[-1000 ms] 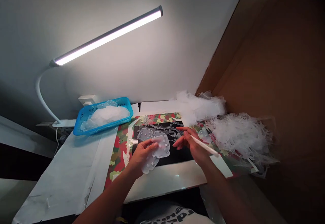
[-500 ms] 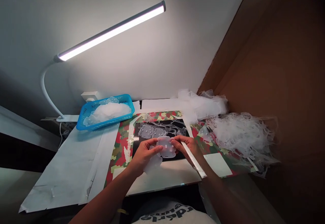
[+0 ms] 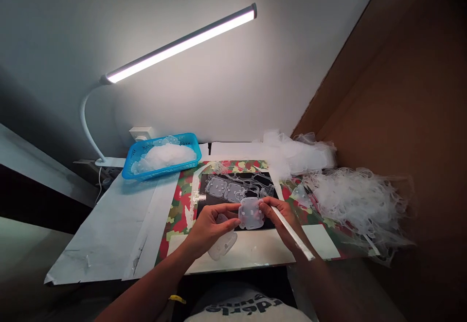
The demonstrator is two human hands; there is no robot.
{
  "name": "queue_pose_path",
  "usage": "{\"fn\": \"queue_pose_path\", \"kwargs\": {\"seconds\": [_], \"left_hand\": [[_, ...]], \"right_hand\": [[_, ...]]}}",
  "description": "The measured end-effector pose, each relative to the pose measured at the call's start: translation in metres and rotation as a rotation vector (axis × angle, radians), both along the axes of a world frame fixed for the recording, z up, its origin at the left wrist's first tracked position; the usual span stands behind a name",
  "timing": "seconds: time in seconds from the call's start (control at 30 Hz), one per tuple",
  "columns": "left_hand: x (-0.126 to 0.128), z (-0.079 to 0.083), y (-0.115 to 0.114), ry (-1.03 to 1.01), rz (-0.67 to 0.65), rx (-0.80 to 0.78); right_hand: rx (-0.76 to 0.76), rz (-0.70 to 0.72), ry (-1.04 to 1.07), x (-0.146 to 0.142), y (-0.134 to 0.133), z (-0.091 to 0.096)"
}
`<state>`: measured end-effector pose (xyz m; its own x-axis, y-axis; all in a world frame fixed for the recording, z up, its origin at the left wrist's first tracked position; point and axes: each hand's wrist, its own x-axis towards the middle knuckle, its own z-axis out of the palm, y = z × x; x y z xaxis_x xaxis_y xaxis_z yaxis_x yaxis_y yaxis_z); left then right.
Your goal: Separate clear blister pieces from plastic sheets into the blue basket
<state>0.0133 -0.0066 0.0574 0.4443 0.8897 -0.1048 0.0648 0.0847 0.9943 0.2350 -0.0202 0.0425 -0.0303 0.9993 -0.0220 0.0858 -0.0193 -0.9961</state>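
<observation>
A thin translucent rounded-square sheet with small holes is held up over a black panel. My right hand pinches its right edge between thumb and fingers. A narrow white stick also lies in that hand and sticks out back over the wrist. Thumb and index finger of my left hand touch or nearly touch the sheet's left edge. Another translucent sheet hangs from beneath my left palm, its grip partly hidden. Similar cut sheets lie on the black panel ahead.
A blue basket holding a pile of translucent pieces stands at the back left. Tangled translucent scraps and a whitish heap lie on the right, beside a brown cardboard wall. A lit lamp hangs above.
The view has shifted a little. My left thumb and index finger have drawn back to the sheet's left edge, and the sheet under my left palm shows more.
</observation>
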Motion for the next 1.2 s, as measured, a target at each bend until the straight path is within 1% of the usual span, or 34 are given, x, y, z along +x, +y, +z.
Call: {"fn": "queue_pose_path", "kwargs": {"seconds": [0.13, 0.3, 0.4, 0.43, 0.5, 0.53, 0.57, 0.6, 0.63, 0.67, 0.7, 0.77, 0.83, 0.9, 0.93, 1.03, 1.1, 1.2], "left_hand": [[-0.002, 0.001, -0.001, 0.003, -0.009, 0.021], [-0.002, 0.001, -0.001, -0.084, 0.027, -0.053], [-0.002, -0.004, 0.001, -0.108, 0.048, -0.093], [-0.003, -0.006, 0.002, -0.108, 0.06, -0.101], [-0.009, -0.013, 0.01, -0.099, 0.111, -0.107], [-0.013, -0.017, 0.015, -0.087, 0.156, -0.104], [-0.018, -0.02, 0.022, -0.066, 0.213, -0.091], [-0.024, -0.023, 0.029, -0.026, 0.274, -0.06], [-0.03, -0.025, 0.035, 0.041, 0.316, -0.003], [-0.035, -0.027, 0.04, 0.139, 0.331, 0.08], [-0.038, -0.029, 0.044, 0.265, 0.316, 0.186], [-0.04, -0.033, 0.046, 0.56, 0.199, 0.435], [-0.034, -0.04, 0.042, 0.82, 0.037, 0.66], [-0.025, -0.047, 0.036, 1.001, -0.09, 0.823], [-0.021, -0.05, 0.033, 1.062, -0.134, 0.877], [-0.014, -0.057, 0.029, 1.155, -0.185, 0.945], [-0.014, -0.059, 0.03, 1.173, -0.193, 0.946], [-0.016, -0.06, 0.031, 1.196, -0.188, 0.932]], "right_hand": [[0.005, 0.021, 0.024, -0.002, 0.002, -0.004], [-0.011, 0.027, 0.057, -0.005, 0.005, -0.011], [-0.033, 0.043, 0.071, -0.01, 0.004, -0.012], [-0.043, 0.084, 0.063, -0.013, 0.003, -0.011], [-0.057, 0.23, 0.038, -0.019, 0.002, -0.01], [-0.051, 0.307, 0.028, -0.021, 0.004, -0.011], [-0.035, 0.353, 0.027, -0.023, 0.007, -0.012], [-0.011, 0.355, 0.033, -0.024, 0.012, -0.013], [0.012, 0.318, 0.037, -0.025, 0.019, -0.016], [0.034, 0.26, 0.03, -0.025, 0.027, -0.018], [0.055, 0.201, 0.0, -0.025, 0.036, -0.021], [0.108, 0.131, -0.127, -0.025, 0.055, -0.025], [0.197, 0.128, -0.277, -0.028, 0.07, -0.027], [0.276, 0.154, -0.369, -0.033, 0.078, -0.027], [0.298, 0.167, -0.399, -0.035, 0.081, -0.028], [0.291, 0.172, -0.471, -0.037, 0.08, -0.033], [0.284, 0.186, -0.478, -0.035, 0.076, -0.037], [0.322, 0.231, -0.447, -0.029, 0.07, -0.043]]}}
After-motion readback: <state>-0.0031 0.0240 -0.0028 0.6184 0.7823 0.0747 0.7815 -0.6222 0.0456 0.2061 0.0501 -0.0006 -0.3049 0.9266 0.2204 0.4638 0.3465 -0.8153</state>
